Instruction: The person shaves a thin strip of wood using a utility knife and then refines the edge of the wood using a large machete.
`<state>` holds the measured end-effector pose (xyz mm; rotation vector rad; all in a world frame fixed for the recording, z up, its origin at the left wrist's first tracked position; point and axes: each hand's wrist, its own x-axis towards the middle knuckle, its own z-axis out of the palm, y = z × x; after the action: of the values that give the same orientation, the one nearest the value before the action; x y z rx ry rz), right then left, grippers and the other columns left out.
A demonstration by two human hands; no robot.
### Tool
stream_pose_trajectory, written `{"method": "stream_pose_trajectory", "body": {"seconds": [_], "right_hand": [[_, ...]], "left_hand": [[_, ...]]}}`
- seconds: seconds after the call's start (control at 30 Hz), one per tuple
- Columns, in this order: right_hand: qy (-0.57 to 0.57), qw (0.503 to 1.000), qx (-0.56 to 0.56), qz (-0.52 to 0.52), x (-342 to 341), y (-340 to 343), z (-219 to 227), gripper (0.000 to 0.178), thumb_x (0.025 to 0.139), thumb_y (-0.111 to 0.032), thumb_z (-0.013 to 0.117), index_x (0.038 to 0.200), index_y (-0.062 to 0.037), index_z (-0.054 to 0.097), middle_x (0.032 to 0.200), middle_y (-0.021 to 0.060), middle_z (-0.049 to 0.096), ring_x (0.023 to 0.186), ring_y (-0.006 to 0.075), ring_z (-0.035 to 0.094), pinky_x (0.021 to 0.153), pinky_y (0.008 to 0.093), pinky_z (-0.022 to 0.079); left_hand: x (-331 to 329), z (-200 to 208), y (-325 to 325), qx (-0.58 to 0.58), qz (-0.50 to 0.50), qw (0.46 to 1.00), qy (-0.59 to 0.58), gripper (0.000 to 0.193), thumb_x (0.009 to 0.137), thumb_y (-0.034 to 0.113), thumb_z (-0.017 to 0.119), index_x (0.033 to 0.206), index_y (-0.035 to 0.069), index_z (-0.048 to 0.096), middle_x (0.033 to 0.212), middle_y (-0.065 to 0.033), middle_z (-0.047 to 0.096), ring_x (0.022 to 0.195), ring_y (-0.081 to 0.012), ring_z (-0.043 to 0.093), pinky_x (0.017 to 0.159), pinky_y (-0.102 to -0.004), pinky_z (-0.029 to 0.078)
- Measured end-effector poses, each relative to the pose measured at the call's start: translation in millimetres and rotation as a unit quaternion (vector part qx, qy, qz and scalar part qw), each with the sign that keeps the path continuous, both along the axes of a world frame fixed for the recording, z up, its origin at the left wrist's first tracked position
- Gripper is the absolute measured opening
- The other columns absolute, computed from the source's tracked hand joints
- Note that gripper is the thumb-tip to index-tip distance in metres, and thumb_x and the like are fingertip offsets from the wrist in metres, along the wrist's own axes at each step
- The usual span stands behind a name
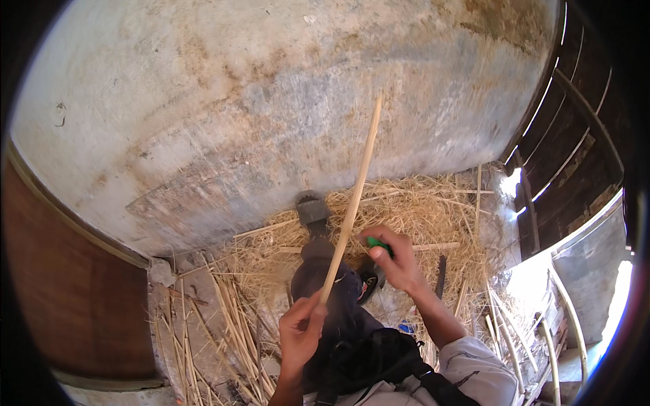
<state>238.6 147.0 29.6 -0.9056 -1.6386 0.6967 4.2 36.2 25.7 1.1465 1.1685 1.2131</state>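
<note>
Left hand gripping the lower end of a pale stick. Right hand closed around a green handle, just right of the stick; can't tell if they touch. Stick slants up from the left hand, top leaning right, in front of the wall. Straw-like shavings heaped at its foot; loose sticks lower left.

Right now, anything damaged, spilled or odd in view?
The wall is stained brown in patches, looking worn; loose pale strips litter its foot, untidily. The stick in the left hand looks unbroken.
</note>
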Motion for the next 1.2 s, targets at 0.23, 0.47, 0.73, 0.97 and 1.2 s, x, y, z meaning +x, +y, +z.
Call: {"method": "stream_pose_trajectory", "body": {"seconds": [0.23,0.47,0.73,0.97,1.2], "right_hand": [[-0.169,0.978,0.118,-0.033,-8.1,-13.3,7.7,0.035,0.088,-0.035,0.082,0.11,-0.0087,0.076,0.083,0.0054,0.073,0.061,0.0222,0.068,0.054,0.0346,0.051],[-0.249,0.948,0.159,-0.114,-9.2,-18.5,23.4,0.032,0.084,-0.035,0.085,0.107,-0.0132,0.079,0.076,0.0013,0.071,0.055,0.0203,0.065,0.051,0.0336,0.049],[-0.214,0.941,0.178,-0.19,-4.7,2.6,16.3,0.031,0.082,-0.035,0.087,0.106,-0.0156,0.079,0.074,0.0019,0.071,0.054,0.0215,0.063,0.051,0.0336,0.048],[-0.206,0.948,0.162,-0.183,-4.5,1.9,17.2,0.031,0.083,-0.033,0.086,0.106,-0.0138,0.079,0.077,0.0048,0.073,0.057,0.0226,0.067,0.053,0.0342,0.05],[-0.152,0.975,0.061,-0.15,-4.7,-3.8,24.6,0.032,0.088,-0.032,0.083,0.107,-0.0069,0.077,0.085,0.0093,0.077,0.064,0.0255,0.071,0.059,0.0334,0.054]], "left_hand": [[3.5,2.6,2.0,-0.023,-0.016,0.999,-0.042,0.035,0.108,0.019,0.062,0.134,-0.002,0.069,0.086,-0.0019,0.061,0.059,-0.0033,0.048,0.05,-0.0195,0.037],[8.1,-3.2,3.4,0.037,0.029,0.998,0.029,0.032,0.107,0.019,0.064,0.13,-0.003,0.072,0.081,0.0002,0.057,0.06,-0.003,0.046,0.051,-0.0208,0.035],[7.6,-3.2,-4.3,0.032,0.049,0.993,0.102,0.03,0.102,0.005,0.065,0.131,-0.002,0.071,0.078,0.0031,0.05,0.068,-0.0018,0.042,0.056,-0.0223,0.03],[11.6,1.2,-7.0,0.11,0.081,0.973,0.185,0.031,0.102,0.005,0.065,0.132,-0.002,0.07,0.078,0.0022,0.053,0.066,-0.0029,0.042,0.057,-0.0224,0.033],[6.1,3.7,-1.9,-0.011,0.029,0.999,0.017,0.035,0.099,0.0,0.068,0.134,0.001,0.07,0.083,0.0036,0.056,0.067,-0.0021,0.042,0.058,-0.0206,0.032]]}}
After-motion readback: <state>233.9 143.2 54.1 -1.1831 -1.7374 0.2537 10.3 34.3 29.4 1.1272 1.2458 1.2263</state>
